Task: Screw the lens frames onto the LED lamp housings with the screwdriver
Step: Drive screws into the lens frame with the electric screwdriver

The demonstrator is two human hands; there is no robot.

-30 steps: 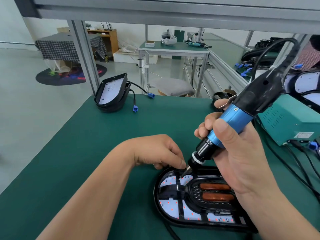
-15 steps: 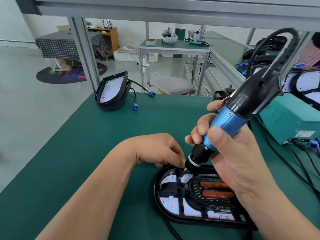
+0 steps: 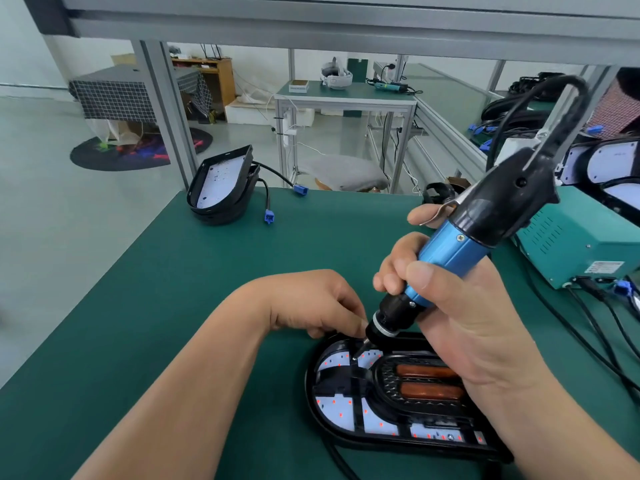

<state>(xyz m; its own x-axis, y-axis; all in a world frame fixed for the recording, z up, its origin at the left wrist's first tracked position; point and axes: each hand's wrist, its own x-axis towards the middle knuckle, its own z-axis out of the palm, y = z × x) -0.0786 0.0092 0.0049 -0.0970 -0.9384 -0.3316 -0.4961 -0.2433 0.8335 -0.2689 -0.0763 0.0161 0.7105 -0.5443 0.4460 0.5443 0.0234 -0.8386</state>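
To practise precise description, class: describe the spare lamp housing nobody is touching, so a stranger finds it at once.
Start at the green bench top, go to its far left corner beside the grey frame post. A black lamp housing is propped up there, white panel showing, cables with blue plugs trailing. Unlike the flat housing under the screwdriver, no hand touches it.

Teal power box on green bench mat

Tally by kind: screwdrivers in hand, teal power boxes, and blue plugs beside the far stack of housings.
Screwdriver, gripped by the right hand: 1
Teal power box: 1
Blue plugs by the stack of housings: 2
Total: 4
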